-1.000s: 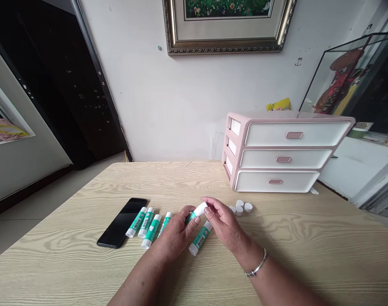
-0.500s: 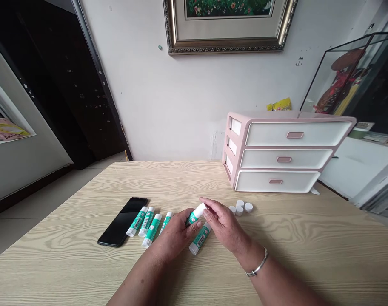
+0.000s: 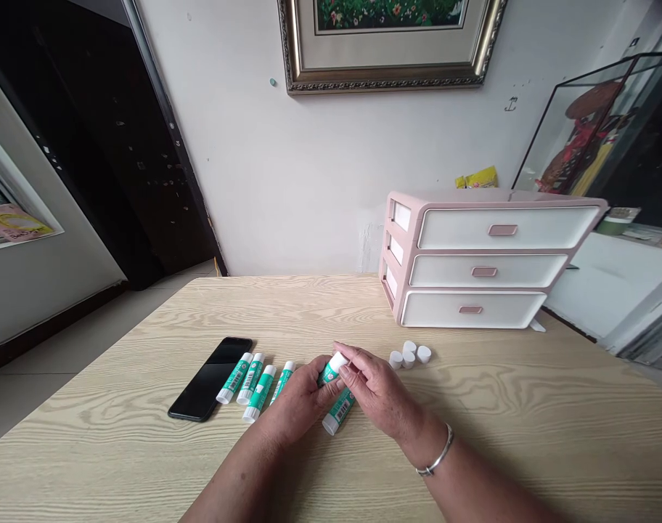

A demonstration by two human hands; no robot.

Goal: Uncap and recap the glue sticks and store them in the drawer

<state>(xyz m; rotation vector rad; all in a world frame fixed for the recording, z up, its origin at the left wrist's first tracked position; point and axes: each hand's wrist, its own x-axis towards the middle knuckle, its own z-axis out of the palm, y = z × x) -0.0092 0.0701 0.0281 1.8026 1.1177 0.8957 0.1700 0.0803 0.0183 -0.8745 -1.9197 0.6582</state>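
Observation:
My left hand [image 3: 301,399] grips a green-and-white glue stick [image 3: 331,369] near its lower end, with the white end pointing up and away. My right hand [image 3: 377,388] is close beside it, its fingertips pressed on that white end. Another glue stick [image 3: 337,412] lies on the wooden table [image 3: 146,407] just below my right fingers. Further left, several more glue sticks lie side by side, including one [image 3: 236,378] next to a black smartphone [image 3: 210,379]. Several white caps [image 3: 409,356] stand to the right of my hands.
A pink-and-white three-drawer organizer [image 3: 475,269] stands at the table's back right, near the wall. A gold-framed picture [image 3: 388,47] hangs above it. A glass case [image 3: 586,138] stands at the far right. The table's left edge drops to a tiled floor [image 3: 75,327].
My right hand has moved left over the held glue stick, and its fingers now rest on the white end. The stick sits a little lower and more upright.

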